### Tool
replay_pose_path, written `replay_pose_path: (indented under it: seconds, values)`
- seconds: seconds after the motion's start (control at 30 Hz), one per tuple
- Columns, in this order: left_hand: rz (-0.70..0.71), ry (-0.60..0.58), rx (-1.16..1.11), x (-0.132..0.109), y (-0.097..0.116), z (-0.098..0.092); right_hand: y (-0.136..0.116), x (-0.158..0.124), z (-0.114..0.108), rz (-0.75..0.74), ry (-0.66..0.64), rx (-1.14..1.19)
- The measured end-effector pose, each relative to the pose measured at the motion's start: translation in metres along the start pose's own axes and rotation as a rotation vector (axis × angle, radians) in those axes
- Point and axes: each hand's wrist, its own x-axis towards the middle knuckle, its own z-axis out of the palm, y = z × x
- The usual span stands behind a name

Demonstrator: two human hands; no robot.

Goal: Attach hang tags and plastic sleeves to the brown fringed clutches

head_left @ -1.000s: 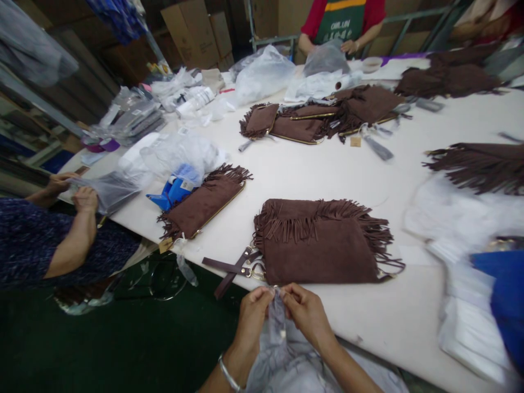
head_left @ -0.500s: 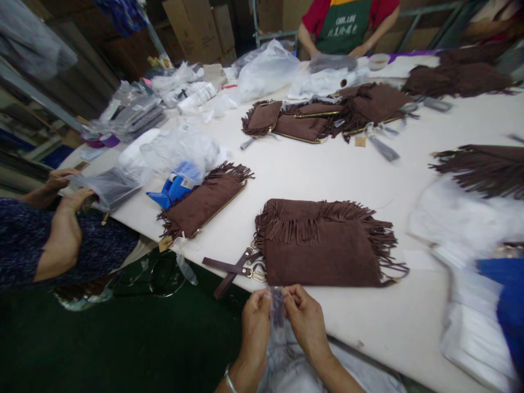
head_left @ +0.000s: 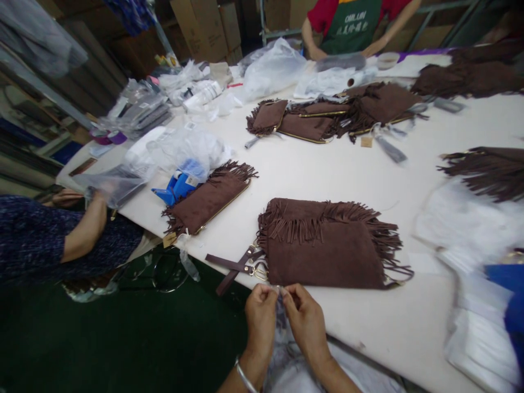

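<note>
My left hand (head_left: 261, 319) and my right hand (head_left: 306, 319) meet at the table's near edge, fingertips pinched together. Between them they grip the top of a small clear plastic bag (head_left: 281, 316); something dark shows through it, but I cannot make out what. Just beyond my fingertips lies a dark brown fringed handbag (head_left: 323, 259), flat on the table. Its brown strap (head_left: 229, 266) with gold metal fittings sticks out to the left over the edge. More crumpled plastic (head_left: 295, 365) is bunched below my hands.
A second fringed bag (head_left: 210, 202) lies to the left beside a blue tape dispenser (head_left: 176, 188). At far left a co-worker's arm (head_left: 88, 229) reaches into a plastic bag. Another person in a green apron (head_left: 352, 27) stands across the table (head_left: 327, 169). White sheets (head_left: 483, 333) lie right.
My fingertips have drawn closer together at the top of the small plastic bag. The co-worker's hand at left has moved right, further into the bag. The view has shifted slightly.
</note>
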Motion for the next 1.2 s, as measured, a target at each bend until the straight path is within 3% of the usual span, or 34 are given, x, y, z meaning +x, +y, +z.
replay_pose_path:
  seconds: [0.23, 0.43, 0.63, 0.83, 0.9, 1.0, 1.2]
  values:
    - [0.095, 0.033, 0.249, -0.005, 0.002, 0.002, 0.004, 0.0, 0.004, -0.038, 0.02, -0.103]
    - [0.227, -0.045, 0.425, -0.017, 0.013, -0.002, 0.004, 0.001, 0.003, -0.034, -0.011, -0.036]
    - [0.137, -0.182, 0.243, -0.012, 0.025, -0.011, 0.002, 0.0, 0.0, -0.068, -0.012, -0.006]
    - [-0.215, -0.173, -0.098, 0.001, 0.022, -0.016, 0.0, -0.001, -0.002, -0.119, -0.059, 0.014]
    - [-0.267, -0.161, -0.202, 0.0, 0.02, -0.014, 0.0, -0.003, -0.004, -0.139, -0.079, 0.028]
    - [-0.256, -0.145, -0.278, -0.003, 0.018, -0.009, 0.001, -0.005, -0.007, -0.189, -0.122, 0.041]
    - [-0.104, -0.026, -0.1, 0.0, 0.014, -0.007, 0.003, 0.001, -0.014, -0.244, -0.233, 0.091]
